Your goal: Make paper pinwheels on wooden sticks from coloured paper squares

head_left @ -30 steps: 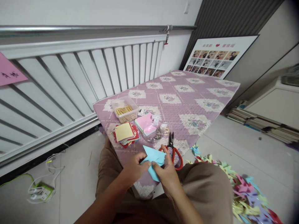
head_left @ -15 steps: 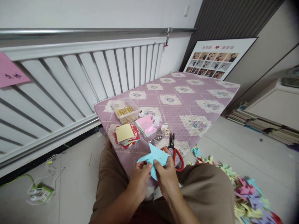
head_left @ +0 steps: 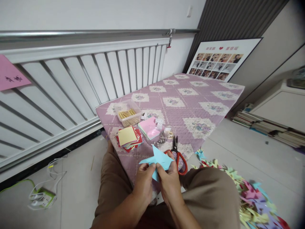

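A light-blue paper pinwheel (head_left: pixel 159 156) with pointed blades is held between both hands above my lap. My left hand (head_left: pixel 145 178) pinches it from the left, thumb near the centre. My right hand (head_left: pixel 168 175) grips the right side, its thumb close to the left one. Just beyond the right hand lie red-handled scissors (head_left: pixel 176 154) on the table. Past the pinwheel are a stack of coloured paper squares (head_left: pixel 128 137), a pink-topped packet of paper (head_left: pixel 150 127) and a pile of small silvery pieces (head_left: pixel 162 139).
A clear plastic box (head_left: pixel 128 114) of thin sticks stands on the purple flowered tablecloth (head_left: pixel 173 92). A small round container (head_left: pixel 169 133) sits near the scissors. Finished-looking coloured pinwheels (head_left: pixel 254 197) are heaped on the floor at right. A power strip (head_left: pixel 44 197) lies at left.
My left thumb has moved up and right to the pinwheel's centre, closer to the right thumb. The table items stay where they were.
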